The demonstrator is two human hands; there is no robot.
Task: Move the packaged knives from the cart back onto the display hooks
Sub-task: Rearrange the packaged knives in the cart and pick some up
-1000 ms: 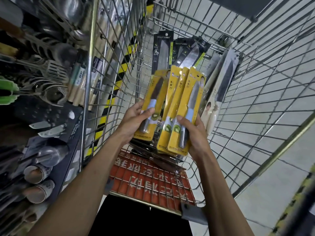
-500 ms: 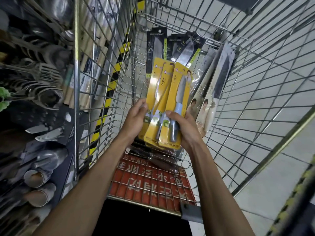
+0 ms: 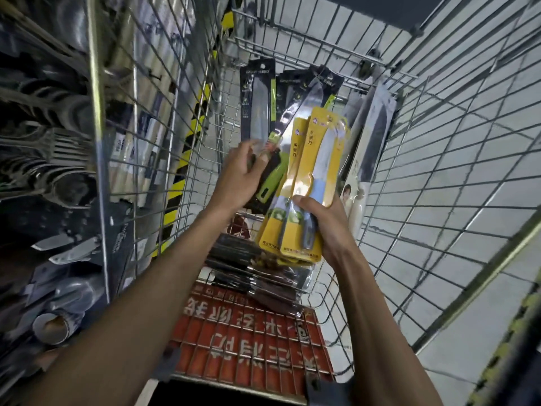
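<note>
Gripping packs (image 3: 314, 159): left hand (image 3: 243, 174); right hand (image 3: 325, 227)

We see a bright, polished wire-metal cart (image 3: 95, 112), its red plastic seat flap (image 3: 251, 353) dull and scuffed. The yellow card knife packs (image 3: 314, 171) shine under clear, glossy blister plastic, as does the black-and-green knife pack (image 3: 270, 183). Beside the cart, the steel utensils (image 3: 58, 148) gleam smooth.

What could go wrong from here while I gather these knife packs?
The right hand grips the fanned yellow-carded knife packs only at their lower end, so one could slip out. The left hand pinches the black-carded green-handled knife pack leaning among other black-carded packs in the wire cart; pulling it may topple them.
</note>
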